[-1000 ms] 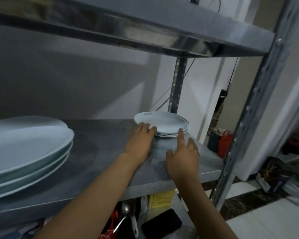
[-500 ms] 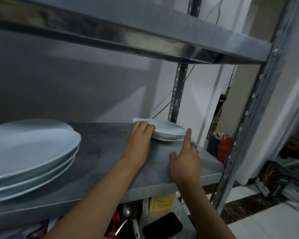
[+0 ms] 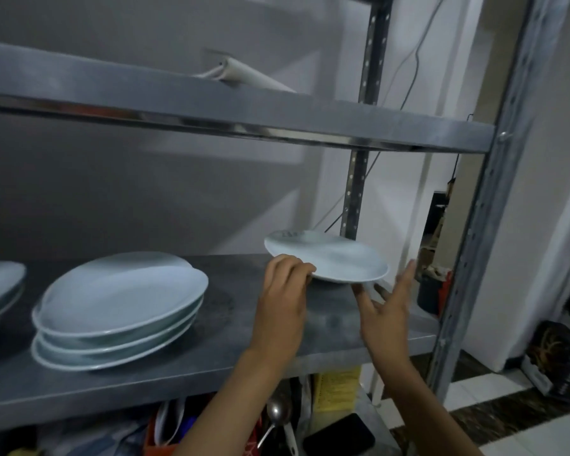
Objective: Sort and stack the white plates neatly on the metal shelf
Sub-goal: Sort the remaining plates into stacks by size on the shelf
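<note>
Head view: left hand [image 3: 283,291] grips small plates [image 3: 329,258], right hand [image 3: 387,311] open beside; large stack [image 3: 119,307] left.

You have bare shelf surface [image 3: 231,304] between the stack of large plates [image 3: 119,307] and your left hand [image 3: 285,301]. The upper shelf [image 3: 244,116] caps the room overhead, with wide clearance above the plates. At the right, the small plate [image 3: 329,258] sits between your hands, near the rear perforated post [image 3: 352,199]. The front post [image 3: 468,245] bounds the right end, just beyond your right hand [image 3: 387,311].
</note>
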